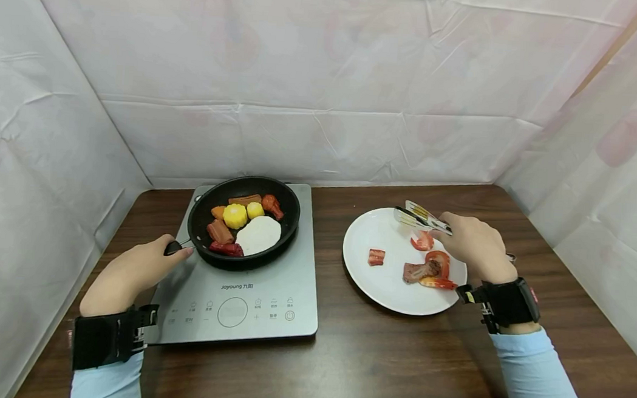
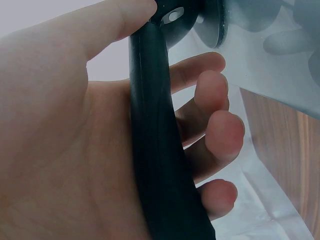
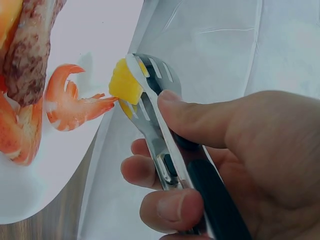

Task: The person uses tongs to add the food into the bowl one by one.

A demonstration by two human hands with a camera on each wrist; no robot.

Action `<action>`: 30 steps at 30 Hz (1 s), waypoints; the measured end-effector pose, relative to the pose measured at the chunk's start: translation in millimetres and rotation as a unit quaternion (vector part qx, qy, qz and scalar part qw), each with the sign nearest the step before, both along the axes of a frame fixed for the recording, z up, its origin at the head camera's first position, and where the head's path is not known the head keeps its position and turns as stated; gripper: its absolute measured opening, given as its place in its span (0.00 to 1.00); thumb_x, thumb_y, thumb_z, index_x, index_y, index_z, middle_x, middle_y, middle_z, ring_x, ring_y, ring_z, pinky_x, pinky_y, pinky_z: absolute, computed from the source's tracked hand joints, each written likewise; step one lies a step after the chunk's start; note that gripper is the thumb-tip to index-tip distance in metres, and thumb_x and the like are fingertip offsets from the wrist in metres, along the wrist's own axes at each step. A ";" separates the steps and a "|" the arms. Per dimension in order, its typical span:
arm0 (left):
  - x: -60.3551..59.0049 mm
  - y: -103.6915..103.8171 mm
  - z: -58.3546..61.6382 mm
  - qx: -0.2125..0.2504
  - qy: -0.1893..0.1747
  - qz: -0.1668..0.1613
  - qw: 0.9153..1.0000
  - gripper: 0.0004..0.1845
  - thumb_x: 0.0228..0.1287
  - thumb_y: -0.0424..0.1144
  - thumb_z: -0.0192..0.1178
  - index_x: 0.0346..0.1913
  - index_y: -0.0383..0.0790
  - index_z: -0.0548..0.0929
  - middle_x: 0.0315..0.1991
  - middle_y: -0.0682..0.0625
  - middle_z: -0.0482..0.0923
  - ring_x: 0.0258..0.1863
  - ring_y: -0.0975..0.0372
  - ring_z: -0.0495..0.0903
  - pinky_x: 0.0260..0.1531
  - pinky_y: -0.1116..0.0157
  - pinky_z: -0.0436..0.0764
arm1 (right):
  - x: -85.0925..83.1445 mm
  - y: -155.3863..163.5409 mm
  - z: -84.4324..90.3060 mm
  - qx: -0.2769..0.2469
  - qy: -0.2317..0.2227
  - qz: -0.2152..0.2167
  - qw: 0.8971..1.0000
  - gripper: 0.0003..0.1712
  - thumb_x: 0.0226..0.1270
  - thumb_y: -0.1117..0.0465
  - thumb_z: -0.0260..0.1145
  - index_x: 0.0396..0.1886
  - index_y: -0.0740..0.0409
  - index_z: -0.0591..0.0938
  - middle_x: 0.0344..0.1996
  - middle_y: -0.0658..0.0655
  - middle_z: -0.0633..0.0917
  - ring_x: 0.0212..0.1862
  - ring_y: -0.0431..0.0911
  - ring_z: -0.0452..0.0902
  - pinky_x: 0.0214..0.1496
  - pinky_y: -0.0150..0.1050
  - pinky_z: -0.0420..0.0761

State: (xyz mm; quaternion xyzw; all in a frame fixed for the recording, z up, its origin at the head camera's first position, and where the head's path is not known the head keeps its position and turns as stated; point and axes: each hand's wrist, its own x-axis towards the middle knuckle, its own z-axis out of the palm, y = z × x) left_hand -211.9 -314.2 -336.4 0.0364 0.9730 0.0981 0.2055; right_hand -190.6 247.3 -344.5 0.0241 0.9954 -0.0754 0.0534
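Note:
My left hand (image 1: 141,267) grips the black handle (image 2: 157,130) of a frying pan (image 1: 242,187) that stands on a silver induction cooker (image 1: 302,283). In the pan lie a white round piece (image 1: 258,235), yellow corn pieces (image 1: 235,216) and several reddish-brown meat pieces (image 1: 220,231). My right hand (image 1: 474,242) holds metal serving tongs (image 3: 167,140), thumb on one arm and fingers round the other. Between the tongs' slotted heads sits a yellow corn piece (image 3: 125,84), over the far right part of a white plate (image 1: 384,288).
On the plate lie a small bacon-like piece (image 1: 376,257), a browned meat slice (image 1: 418,272), a tomato slice (image 1: 439,261) and shrimp (image 1: 438,283). The brown wooden table (image 1: 341,371) is bordered by white sheeting (image 1: 322,132) at the back and sides.

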 end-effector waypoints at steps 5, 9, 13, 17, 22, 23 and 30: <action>-0.3 -0.8 -0.6 0.002 0.000 -0.001 1.000 0.48 0.78 0.67 0.35 0.74 0.22 0.55 0.66 0.20 0.68 0.61 0.29 0.74 0.51 0.34 0.77 | -0.1 -1.9 1.7 -0.004 0.004 -0.001 1.000 0.35 0.76 0.43 0.59 0.70 0.63 0.72 0.58 0.75 0.81 0.53 0.70 0.81 0.43 0.65 0.80; 0.0 -1.0 -1.0 0.003 0.002 -0.003 1.000 0.48 0.78 0.67 0.35 0.75 0.21 0.55 0.67 0.20 0.66 0.62 0.28 0.73 0.52 0.33 0.76 | 1.1 -1.4 2.1 -0.007 -0.001 0.000 1.000 0.35 0.76 0.42 0.59 0.70 0.63 0.72 0.58 0.74 0.81 0.53 0.70 0.81 0.43 0.65 0.80; 0.3 -0.6 -1.4 0.000 0.003 -0.002 1.000 0.49 0.78 0.67 0.35 0.75 0.20 0.54 0.68 0.20 0.65 0.63 0.28 0.72 0.53 0.33 0.75 | 1.4 -1.8 1.3 -0.015 -0.005 0.001 1.000 0.35 0.77 0.41 0.58 0.69 0.64 0.73 0.58 0.74 0.82 0.52 0.70 0.81 0.43 0.65 0.80; 0.6 0.1 -2.0 0.001 0.001 0.001 1.000 0.49 0.78 0.67 0.35 0.75 0.20 0.54 0.68 0.19 0.64 0.64 0.28 0.71 0.55 0.32 0.75 | 0.4 -3.8 -0.6 -0.023 -0.005 0.006 1.000 0.33 0.78 0.43 0.56 0.67 0.64 0.74 0.57 0.74 0.82 0.53 0.69 0.81 0.44 0.65 0.80; 1.1 0.0 -2.3 0.003 0.004 -0.002 1.000 0.50 0.78 0.67 0.35 0.75 0.19 0.53 0.69 0.19 0.63 0.65 0.27 0.69 0.56 0.31 0.73 | -0.1 -5.2 -1.2 -0.034 -0.008 0.011 0.999 0.33 0.81 0.43 0.51 0.67 0.65 0.75 0.59 0.73 0.82 0.56 0.69 0.81 0.49 0.66 0.78; 1.1 -0.1 -2.2 0.004 0.005 -0.003 1.000 0.50 0.78 0.67 0.35 0.75 0.19 0.53 0.69 0.19 0.63 0.65 0.27 0.69 0.56 0.31 0.73 | 0.0 -5.2 -1.0 -0.036 -0.011 0.011 0.999 0.33 0.82 0.42 0.50 0.67 0.65 0.76 0.59 0.73 0.82 0.56 0.69 0.80 0.50 0.67 0.78; 0.3 -0.3 -1.6 0.002 0.001 0.000 1.000 0.49 0.78 0.67 0.35 0.75 0.20 0.54 0.68 0.19 0.64 0.64 0.27 0.70 0.55 0.32 0.74 | -0.5 -6.5 1.4 -0.026 -0.028 0.005 0.999 0.35 0.83 0.40 0.45 0.68 0.64 0.76 0.61 0.73 0.81 0.59 0.70 0.78 0.51 0.68 0.78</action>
